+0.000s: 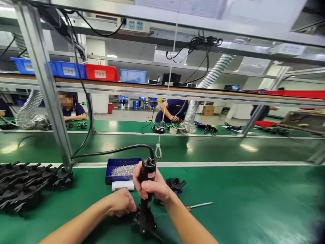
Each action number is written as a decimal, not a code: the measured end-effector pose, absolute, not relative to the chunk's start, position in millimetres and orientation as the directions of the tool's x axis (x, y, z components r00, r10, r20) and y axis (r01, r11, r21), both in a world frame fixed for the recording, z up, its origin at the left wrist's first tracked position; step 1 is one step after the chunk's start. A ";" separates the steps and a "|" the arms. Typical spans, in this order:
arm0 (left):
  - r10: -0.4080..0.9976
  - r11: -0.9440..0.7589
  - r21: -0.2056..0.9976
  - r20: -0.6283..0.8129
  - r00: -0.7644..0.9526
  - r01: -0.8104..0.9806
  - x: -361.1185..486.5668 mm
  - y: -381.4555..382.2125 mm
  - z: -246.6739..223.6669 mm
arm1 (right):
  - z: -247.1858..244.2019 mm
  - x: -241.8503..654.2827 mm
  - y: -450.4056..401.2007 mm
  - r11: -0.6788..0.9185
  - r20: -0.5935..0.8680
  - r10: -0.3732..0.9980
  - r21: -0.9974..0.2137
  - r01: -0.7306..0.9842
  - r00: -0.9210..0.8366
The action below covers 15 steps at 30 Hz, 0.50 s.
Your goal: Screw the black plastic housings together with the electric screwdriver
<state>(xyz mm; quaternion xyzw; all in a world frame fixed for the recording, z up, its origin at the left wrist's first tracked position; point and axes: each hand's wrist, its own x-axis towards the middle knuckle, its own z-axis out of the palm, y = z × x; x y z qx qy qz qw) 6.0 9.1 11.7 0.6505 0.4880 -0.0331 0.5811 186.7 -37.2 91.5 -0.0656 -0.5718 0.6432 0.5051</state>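
Observation:
My right hand [156, 184] is wrapped round a black electric screwdriver [148, 171], which stands upright and hangs from a cord with a cable at its top. Its lower end meets a black plastic housing [144, 223] on the green bench; the tip itself is hidden. On the left side of that housing, my left hand [123, 202] has its fingers curled closed at the edge, gripping it. Behind the screwdriver sits a blue tray [108, 173] of small silver screws. A white bottle [123, 185] lies in front of the tray.
Rows of similar black housings [27, 183] cover the bench's left side. Another black housing [175, 184] and a hand screwdriver [200, 205] lie right of my right arm. A metal post [43, 81] rises at left. Co-workers sit at the bench beyond.

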 end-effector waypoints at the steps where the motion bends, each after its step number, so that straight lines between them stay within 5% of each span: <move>1: 0.588 0.162 0.718 -0.621 0.519 0.677 6.1 8.3 11.5 | 90.7 187.4 -38.5 0.166 0.495 0.725 -0.800 -0.576 -0.478; 10: 0.510 0.242 0.727 -0.659 0.553 0.642 9.4 -0.4 5.1 | 87.9 192.4 -45.4 0.179 0.449 0.767 -0.836 -0.519 -0.458; 15: 0.553 0.323 0.850 -0.527 0.646 0.416 -2.3 -27.7 16.8 | 75.6 204.5 -56.9 0.157 0.363 0.818 -0.887 -0.434 -0.445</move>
